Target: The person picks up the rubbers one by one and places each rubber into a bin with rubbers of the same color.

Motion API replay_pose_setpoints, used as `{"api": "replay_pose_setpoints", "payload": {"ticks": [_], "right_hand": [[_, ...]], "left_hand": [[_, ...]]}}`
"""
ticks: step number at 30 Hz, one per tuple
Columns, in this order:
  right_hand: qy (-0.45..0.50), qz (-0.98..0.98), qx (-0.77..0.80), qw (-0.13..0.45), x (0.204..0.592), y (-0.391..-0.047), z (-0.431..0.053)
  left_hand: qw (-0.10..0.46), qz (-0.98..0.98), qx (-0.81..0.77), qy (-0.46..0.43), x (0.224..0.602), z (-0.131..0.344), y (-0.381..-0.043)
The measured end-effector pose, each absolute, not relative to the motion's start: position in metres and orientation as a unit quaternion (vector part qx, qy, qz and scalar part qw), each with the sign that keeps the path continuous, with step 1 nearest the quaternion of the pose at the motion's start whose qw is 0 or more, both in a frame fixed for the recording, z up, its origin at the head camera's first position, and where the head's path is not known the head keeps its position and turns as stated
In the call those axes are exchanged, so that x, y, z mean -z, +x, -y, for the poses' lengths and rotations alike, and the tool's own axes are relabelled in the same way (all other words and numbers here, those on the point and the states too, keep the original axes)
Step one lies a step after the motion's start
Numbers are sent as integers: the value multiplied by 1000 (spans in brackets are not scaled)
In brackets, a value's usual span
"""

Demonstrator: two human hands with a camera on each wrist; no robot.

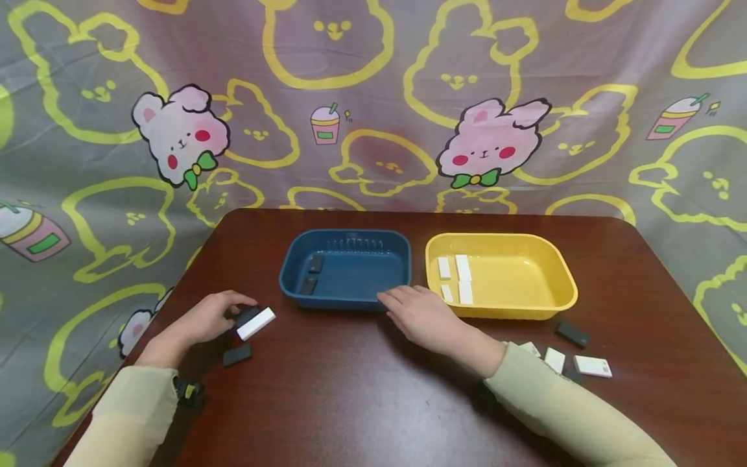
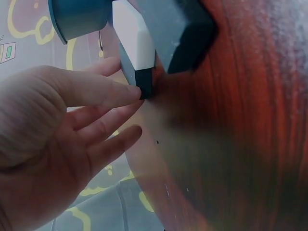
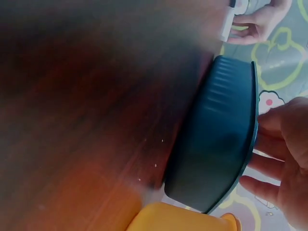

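Observation:
My left hand (image 1: 204, 321) is at the left of the table, its thumb and index finger pinching a small black block (image 2: 143, 83) at one end. A white block (image 1: 255, 324) lies against that black block and partly covers it in the head view. Nearer the front lies another black block (image 1: 237, 355). My right hand (image 1: 423, 318) hovers by the near right corner of the blue tub (image 1: 344, 302), fingers loosely extended at its rim and holding nothing. Inside the blue tub are two black blocks (image 1: 316, 263) along the left side.
A yellow tub (image 1: 508, 312) stands right of the blue one, with several white blocks (image 1: 463, 267) at its left end. Beside my right forearm lie a black block (image 1: 572, 335) and white blocks (image 1: 592, 366), some partly hidden by the sleeve. A patterned curtain hangs behind the table.

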State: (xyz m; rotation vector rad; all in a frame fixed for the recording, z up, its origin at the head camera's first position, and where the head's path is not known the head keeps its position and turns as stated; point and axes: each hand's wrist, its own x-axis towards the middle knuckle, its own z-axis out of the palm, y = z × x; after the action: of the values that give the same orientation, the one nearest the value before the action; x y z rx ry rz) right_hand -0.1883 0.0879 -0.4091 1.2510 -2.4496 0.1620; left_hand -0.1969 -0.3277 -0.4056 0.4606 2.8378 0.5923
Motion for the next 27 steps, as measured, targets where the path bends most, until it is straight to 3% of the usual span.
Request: {"api": "replay_pose_setpoints", "payload": {"ticks": [27], "right_hand": [[447,873,-22,195,405,-193,-81]], "left_hand": [[109,-978,-134,120,401,324,-197]]}}
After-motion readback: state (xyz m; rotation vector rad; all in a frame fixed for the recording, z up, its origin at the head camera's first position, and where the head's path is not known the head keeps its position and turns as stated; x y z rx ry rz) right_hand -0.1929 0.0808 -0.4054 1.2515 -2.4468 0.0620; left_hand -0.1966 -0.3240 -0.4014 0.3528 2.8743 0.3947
